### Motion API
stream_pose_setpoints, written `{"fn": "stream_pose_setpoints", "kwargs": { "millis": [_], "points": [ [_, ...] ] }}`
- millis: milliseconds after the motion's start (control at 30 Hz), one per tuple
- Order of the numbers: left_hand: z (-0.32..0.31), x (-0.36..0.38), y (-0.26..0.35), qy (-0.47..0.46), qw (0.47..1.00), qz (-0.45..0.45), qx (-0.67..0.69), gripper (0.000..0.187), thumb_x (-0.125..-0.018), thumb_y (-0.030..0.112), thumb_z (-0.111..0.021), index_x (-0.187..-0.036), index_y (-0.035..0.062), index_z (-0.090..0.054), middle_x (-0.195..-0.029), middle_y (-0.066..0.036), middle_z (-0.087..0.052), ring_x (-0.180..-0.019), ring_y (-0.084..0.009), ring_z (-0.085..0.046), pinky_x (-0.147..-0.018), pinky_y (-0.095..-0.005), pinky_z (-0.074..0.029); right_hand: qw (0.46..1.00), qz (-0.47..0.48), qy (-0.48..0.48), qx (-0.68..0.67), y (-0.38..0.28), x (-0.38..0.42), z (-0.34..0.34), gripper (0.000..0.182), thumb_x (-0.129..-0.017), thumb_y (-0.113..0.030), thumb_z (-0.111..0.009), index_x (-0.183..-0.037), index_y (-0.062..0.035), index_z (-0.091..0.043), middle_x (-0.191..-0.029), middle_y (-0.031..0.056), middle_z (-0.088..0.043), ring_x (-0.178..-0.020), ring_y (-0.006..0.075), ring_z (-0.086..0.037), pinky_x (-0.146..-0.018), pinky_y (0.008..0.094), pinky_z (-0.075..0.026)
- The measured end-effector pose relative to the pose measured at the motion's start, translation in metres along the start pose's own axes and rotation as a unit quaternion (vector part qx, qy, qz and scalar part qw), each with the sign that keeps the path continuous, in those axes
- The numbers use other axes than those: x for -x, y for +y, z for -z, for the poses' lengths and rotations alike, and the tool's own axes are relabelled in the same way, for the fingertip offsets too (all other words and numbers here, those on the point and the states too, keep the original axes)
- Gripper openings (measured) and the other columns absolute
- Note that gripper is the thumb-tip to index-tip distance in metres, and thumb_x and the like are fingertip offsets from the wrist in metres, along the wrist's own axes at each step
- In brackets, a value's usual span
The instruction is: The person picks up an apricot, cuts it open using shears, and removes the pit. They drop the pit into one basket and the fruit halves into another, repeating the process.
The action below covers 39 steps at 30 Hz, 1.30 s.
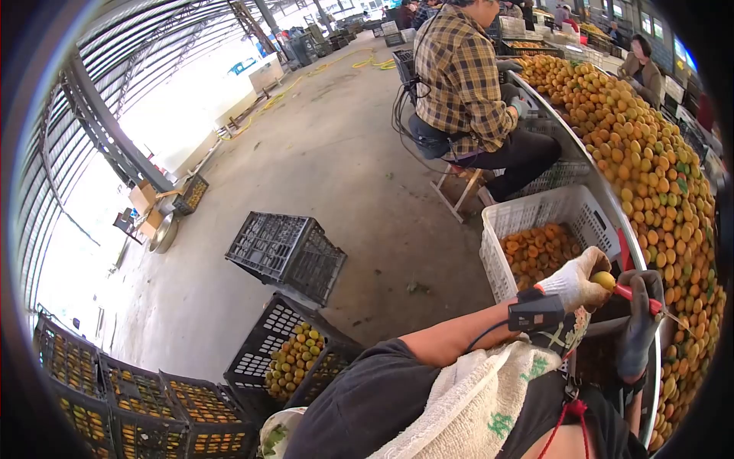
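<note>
My left hand (579, 278), in a white knit glove, holds a small yellow-orange fruit (603, 280) at its fingertips. My right hand (639, 321), in a dark grey glove, grips a red-handled tool (637, 297) whose tip meets the fruit. Both hands hover at the rim of a long metal table (604, 191) heaped with yellow-orange fruit (650, 168). A black device (537, 311) is strapped to my left wrist. Just below my hands stands a white plastic crate (535, 210) holding cut fruit halves (539, 252).
A person in a plaid shirt (462, 76) sits on a stool further along the table; another person (641, 70) sits across it. Black crates (287, 256), one with fruit (294, 359), stand on the concrete floor to my left. Stacked crates (115, 405) fill the lower left.
</note>
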State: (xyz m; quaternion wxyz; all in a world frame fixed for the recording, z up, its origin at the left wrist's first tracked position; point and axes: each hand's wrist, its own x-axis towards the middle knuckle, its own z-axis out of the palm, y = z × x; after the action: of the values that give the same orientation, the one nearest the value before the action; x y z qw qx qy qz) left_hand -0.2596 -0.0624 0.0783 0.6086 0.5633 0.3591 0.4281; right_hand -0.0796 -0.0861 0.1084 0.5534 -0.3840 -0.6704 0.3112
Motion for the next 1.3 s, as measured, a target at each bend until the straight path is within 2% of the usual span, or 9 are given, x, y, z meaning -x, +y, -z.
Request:
{"fn": "stream_pose_setpoints", "kwargs": {
  "millis": [133, 233, 333, 433, 767, 900, 1167, 1200, 1300],
  "points": [
    [-0.013, 0.000, -0.020, -0.020, 0.975, -0.030, -0.219, 0.037, -0.086, 0.022, -0.070, -0.119, 0.0121, -0.056, -0.106, -0.011, -0.065, -0.094, -0.0254, -0.065, -0.081, -0.0378, -0.052, 0.975, -0.204, 0.002, -0.090, 0.012, 0.012, 0.013, 0.022, -0.100, -0.018, -0.047, -0.090, -0.0035, -0.060, -0.095, 0.0047, -0.059, -0.088, 0.0116, -0.056, -0.075, 0.0269, -0.046],
    [-0.019, -0.003, -0.045, -0.032, 0.980, -0.099, -0.170, 0.035, -0.082, 0.011, -0.073, -0.114, 0.0095, -0.061, -0.102, -0.009, -0.063, -0.094, -0.0191, -0.063, -0.082, -0.0330, -0.053, 0.930, -0.204, 0.007, -0.305, 0.056, 0.038, 0.021, 0.044, -0.103, -0.037, -0.048, -0.132, -0.0038, -0.050, -0.110, 0.0057, -0.062, -0.099, 0.0156, -0.060, -0.086, 0.0311, -0.049],
    [-0.042, -0.011, -0.051, -0.053, 0.998, 0.004, -0.032, 0.045, -0.083, 0.004, -0.073, -0.122, 0.0073, -0.050, -0.099, -0.003, -0.056, -0.087, -0.0109, -0.057, -0.075, -0.0263, -0.051, 0.976, -0.114, 0.116, -0.146, 0.002, 0.018, 0.021, 0.022, -0.095, -0.024, -0.063, -0.088, -0.0040, -0.069, -0.075, 0.0001, -0.066, -0.067, 0.0069, -0.060, -0.061, 0.0224, -0.046],
    [-0.067, -0.007, -0.038, -0.101, 0.992, 0.034, 0.062, 0.048, -0.081, 0.003, -0.073, -0.122, 0.0037, -0.047, -0.096, -0.003, -0.059, -0.079, -0.0075, -0.055, -0.071, -0.0231, -0.047, 0.973, -0.105, 0.151, -0.136, 0.007, 0.025, 0.035, 0.027, -0.095, -0.022, -0.063, -0.078, -0.0010, -0.066, -0.067, -0.0008, -0.063, -0.055, 0.0045, -0.053, -0.049, 0.0232, -0.039],
    [-0.105, -0.022, -0.049, -0.101, 0.982, 0.159, 0.003, 0.036, -0.085, 0.009, -0.072, -0.117, 0.0007, -0.057, -0.103, -0.005, -0.066, -0.093, -0.0134, -0.064, -0.082, -0.0278, -0.051, 0.896, -0.156, 0.191, -0.370, 0.016, 0.023, 0.047, 0.019, -0.096, -0.020, -0.063, -0.082, -0.0068, -0.060, -0.058, -0.0046, -0.048, -0.045, 0.0040, -0.042, -0.040, 0.0241, -0.032],
    [-0.108, -0.015, -0.053, -0.095, 0.981, 0.168, -0.021, 0.028, -0.088, 0.023, -0.071, -0.108, 0.0068, -0.060, -0.078, 0.003, -0.061, -0.059, -0.0053, -0.055, -0.048, -0.0205, -0.038, 0.871, -0.263, 0.157, -0.383, 0.013, 0.020, 0.058, 0.027, -0.097, -0.024, -0.059, -0.076, -0.0073, -0.053, -0.051, -0.0062, -0.036, -0.040, 0.0047, -0.032, -0.040, 0.0240, -0.026],
    [-0.095, -0.004, -0.066, -0.204, 0.919, 0.285, 0.182, 0.044, -0.074, 0.008, -0.072, -0.115, 0.0056, -0.055, -0.092, -0.005, -0.063, -0.071, -0.0125, -0.059, -0.057, -0.0241, -0.044, 0.826, -0.372, 0.109, -0.408, 0.024, 0.033, 0.067, 0.032, -0.098, -0.028, -0.056, -0.070, -0.0128, -0.048, -0.050, -0.0087, -0.030, -0.039, 0.0055, -0.027, -0.039, 0.0254, -0.019],
    [-0.084, -0.008, -0.077, -0.263, 0.902, 0.271, 0.208, 0.041, -0.087, 0.017, -0.066, -0.121, 0.0019, -0.051, -0.106, -0.013, -0.062, -0.088, -0.0231, -0.067, -0.070, -0.0338, -0.057, 0.822, -0.378, 0.094, -0.416, 0.025, 0.034, 0.069, 0.036, -0.100, -0.029, -0.050, -0.067, -0.0153, -0.044, -0.050, -0.0099, -0.027, -0.039, 0.0055, -0.024, -0.040, 0.0254, -0.018],
    [-0.084, -0.009, -0.077, -0.277, 0.903, 0.271, 0.188, 0.042, -0.085, 0.017, -0.065, -0.121, 0.0001, -0.051, -0.103, -0.014, -0.062, -0.087, -0.0228, -0.067, -0.068, -0.0322, -0.056, 0.806, -0.364, 0.089, -0.458, 0.033, 0.039, 0.074, 0.037, -0.102, -0.028, -0.046, -0.066, -0.0165, -0.041, -0.050, -0.0107, -0.025, -0.040, 0.0054, -0.021, -0.040, 0.0253, -0.017]
  ]
}}
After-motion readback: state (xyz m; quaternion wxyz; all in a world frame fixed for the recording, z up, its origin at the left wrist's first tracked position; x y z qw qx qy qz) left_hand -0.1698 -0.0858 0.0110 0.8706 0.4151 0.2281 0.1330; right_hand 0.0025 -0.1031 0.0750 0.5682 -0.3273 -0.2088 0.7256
